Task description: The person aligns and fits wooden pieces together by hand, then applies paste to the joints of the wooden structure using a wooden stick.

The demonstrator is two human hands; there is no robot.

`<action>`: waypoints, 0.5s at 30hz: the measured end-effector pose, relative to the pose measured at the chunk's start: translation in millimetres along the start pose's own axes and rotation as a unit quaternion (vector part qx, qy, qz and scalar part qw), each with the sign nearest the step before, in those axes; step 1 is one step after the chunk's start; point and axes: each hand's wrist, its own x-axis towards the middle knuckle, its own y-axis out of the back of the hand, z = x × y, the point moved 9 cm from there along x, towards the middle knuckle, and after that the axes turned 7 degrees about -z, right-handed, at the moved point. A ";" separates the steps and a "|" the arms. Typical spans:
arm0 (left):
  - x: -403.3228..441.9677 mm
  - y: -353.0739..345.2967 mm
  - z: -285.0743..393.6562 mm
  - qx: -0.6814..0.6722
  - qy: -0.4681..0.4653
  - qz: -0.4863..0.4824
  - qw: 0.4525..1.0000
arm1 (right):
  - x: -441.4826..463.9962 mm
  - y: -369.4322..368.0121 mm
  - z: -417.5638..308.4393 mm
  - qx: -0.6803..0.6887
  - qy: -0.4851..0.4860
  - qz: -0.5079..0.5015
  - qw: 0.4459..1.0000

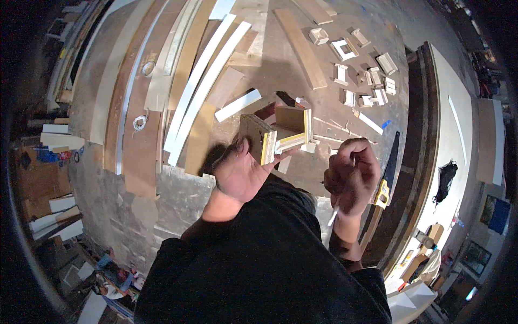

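My left hand (241, 173) is at the near side of a small wooden box frame (291, 120), palm up with fingers spread, some of them reaching under the frame's near edge. The frame's near edges look pale and yellow, and its left board (258, 135) rises beside my thumb. My right hand (352, 175) is raised to the right of the frame with its fingers curled in. A thin white stick (333, 216) sticks out below that hand. What the curled fingers enclose is partly hidden and blurred.
Long white strips (208, 92) and brown boards (143, 156) lie at the left. Several small wooden pieces (372, 75) sit at the upper right. A handsaw (384, 189) with a yellow handle lies right of my right hand. A plank (302, 48) lies beyond the frame.
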 end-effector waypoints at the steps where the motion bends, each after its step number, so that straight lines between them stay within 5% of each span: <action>1: -1.0 2.2 -1.8 -0.001 0.001 0.000 1.000 | -1.6 -1.7 -6.9 -0.001 0.000 0.001 1.000; 2: -3.4 6.3 -6.2 -0.001 0.010 0.000 1.000 | -5.4 -17.7 -30.3 -0.198 0.049 -0.064 0.977; 5: -3.5 10.9 -17.8 -0.017 0.037 0.035 0.999 | -3.6 -53.7 -53.8 -0.434 0.140 -0.164 0.874; 10: -2.1 5.1 -10.5 0.093 0.014 0.072 0.993 | -6.7 -78.1 -68.6 -0.512 0.261 -0.182 0.798; 13: 6.6 8.4 9.1 0.285 -0.078 -0.001 0.955 | -11.8 -69.5 -61.3 -0.529 0.221 -0.230 0.786; 15: 6.6 7.0 8.5 0.280 -0.082 -0.014 0.956 | -14.3 -66.6 -58.4 -0.536 0.226 -0.214 0.785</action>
